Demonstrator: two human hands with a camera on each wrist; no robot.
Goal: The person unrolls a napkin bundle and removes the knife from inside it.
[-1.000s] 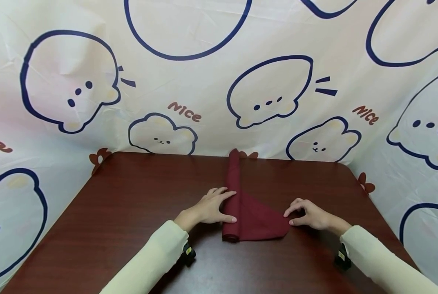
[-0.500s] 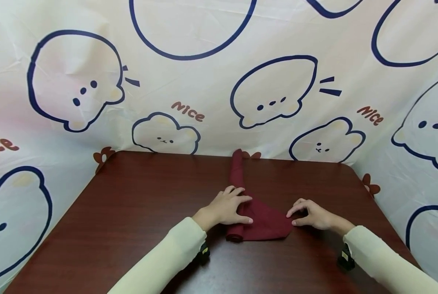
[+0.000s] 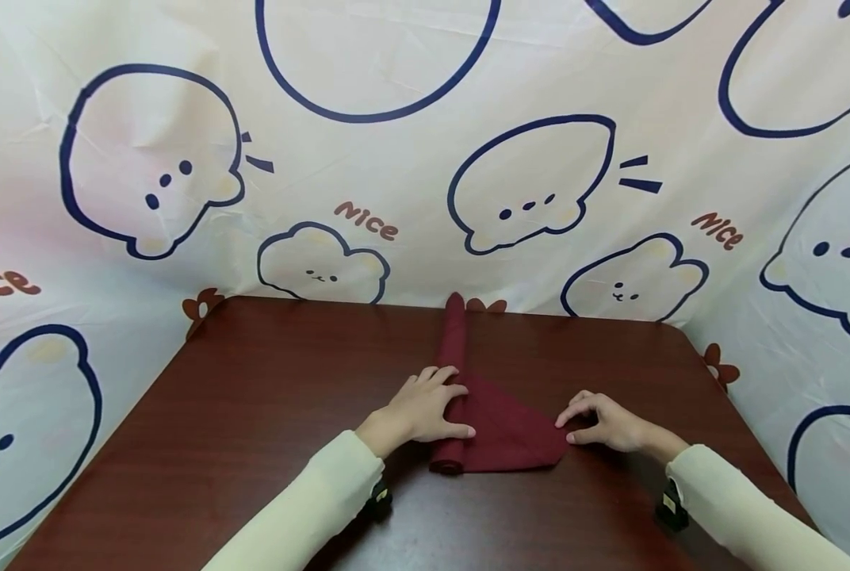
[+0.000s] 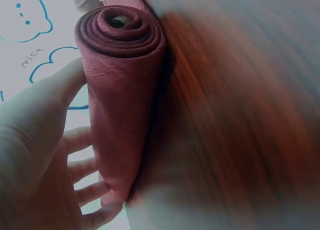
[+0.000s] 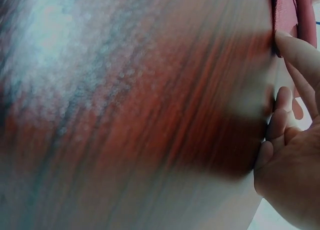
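A dark red cloth is partly wound into a long roll that points away from me, with a loose flap spread flat to its right. Across the roll's near half rests my left hand, fingers spread and thumb towards the flap. The left wrist view shows the roll's spiral end, with the left thumb and fingers along its side. At the flap's right corner, my right hand pinches the edge between thumb and forefinger. Part of that corner appears in the right wrist view beside the thumb.
The brown wooden table lies beneath the cloth. Behind it and at both sides hangs a pale curtain with cartoon drawings. The roll's far end reaches the table's back edge. Both wrists wear small black cameras.
My left hand slid right over the roll, then came back left, and the roll shifted slightly left with it. The right hand stays at the flap's corner.
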